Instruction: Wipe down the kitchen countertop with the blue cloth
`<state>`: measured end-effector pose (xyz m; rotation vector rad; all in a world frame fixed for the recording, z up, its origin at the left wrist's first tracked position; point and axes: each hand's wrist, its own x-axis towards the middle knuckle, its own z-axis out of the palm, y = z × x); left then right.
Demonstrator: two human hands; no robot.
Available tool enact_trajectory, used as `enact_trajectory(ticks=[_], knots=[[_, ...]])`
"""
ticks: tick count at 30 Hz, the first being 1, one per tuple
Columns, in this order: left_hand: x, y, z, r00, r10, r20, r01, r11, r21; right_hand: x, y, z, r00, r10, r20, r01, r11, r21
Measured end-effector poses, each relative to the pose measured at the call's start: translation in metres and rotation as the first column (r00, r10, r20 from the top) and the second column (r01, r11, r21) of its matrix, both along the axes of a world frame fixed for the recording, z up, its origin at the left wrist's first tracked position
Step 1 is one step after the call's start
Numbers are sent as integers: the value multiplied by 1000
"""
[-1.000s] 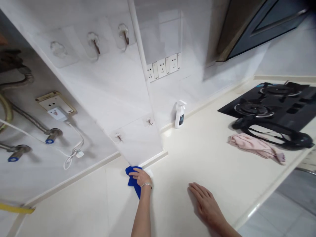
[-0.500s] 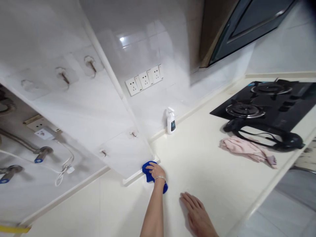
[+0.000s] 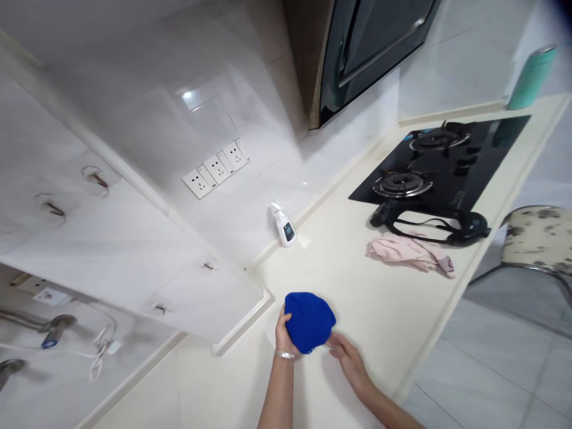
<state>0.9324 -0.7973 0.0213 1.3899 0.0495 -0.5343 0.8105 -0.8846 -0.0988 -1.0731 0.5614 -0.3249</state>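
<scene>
A blue cloth is held up over the cream countertop, bunched into a rounded, folded shape. My left hand, with a bracelet at the wrist, grips it from the left, thumb on top and the other fingers mostly hidden under the cloth. At the cloth's lower right edge is my right hand, its fingers bent and the tips closed on that edge, partly hidden. Beyond the cloth, a white spray bottle stands against the tiled wall.
A pink cloth and a black strapped headset lie on the counter before the black gas hob. A green bottle stands at the far end. A partition wall rises at left; a chair is at right.
My left hand has lifted the blue cloth from beside the partition's foot and brought it rightward. My right hand has left the countertop and come to the cloth. The view has shifted right.
</scene>
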Motion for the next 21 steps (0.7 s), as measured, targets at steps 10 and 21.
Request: enact_trajectory(ticks=[10,21], knots=[[-36,29,14,943,-93,-321,25,978,-209,9,-20,85,882,387,271,-468,788,399],[-54,48,11,991,118,-63,-122,991,-56,40,-30,80,882,442,163,-433,897,-89]])
